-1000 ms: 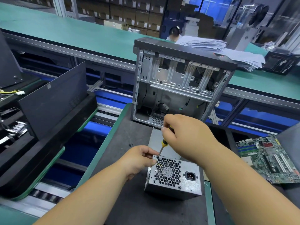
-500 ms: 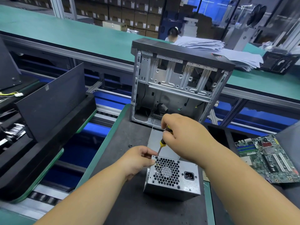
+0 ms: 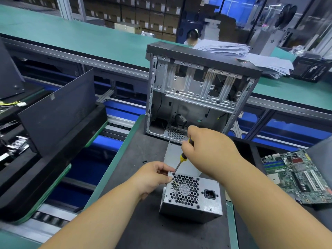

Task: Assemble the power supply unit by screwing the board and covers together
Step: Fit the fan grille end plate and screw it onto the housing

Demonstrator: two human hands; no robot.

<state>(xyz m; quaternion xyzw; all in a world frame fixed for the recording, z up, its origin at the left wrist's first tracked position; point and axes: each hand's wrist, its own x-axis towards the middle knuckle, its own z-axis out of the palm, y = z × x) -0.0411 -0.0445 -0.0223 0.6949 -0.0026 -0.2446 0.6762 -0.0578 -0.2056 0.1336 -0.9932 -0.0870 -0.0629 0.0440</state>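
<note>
Screwdriver (image 3: 182, 157), clenched in right hand (image 3: 210, 151), meets 11 o'clock corner screw (image 3: 173, 174); left hand (image 3: 154, 174) pinches power supply (image 3: 191, 196). Tilted shaft risks cam-out.

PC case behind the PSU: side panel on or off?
Off. The PC case stands upright with its near side uncovered, so the bare metal drive brackets and loose cables inside are visible.

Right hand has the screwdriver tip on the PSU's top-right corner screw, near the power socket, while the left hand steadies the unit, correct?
Not quite. In the head view the screwdriver tip sits at the top-left corner of the PSU, beside the left hand. The right hand does hold it.
</note>
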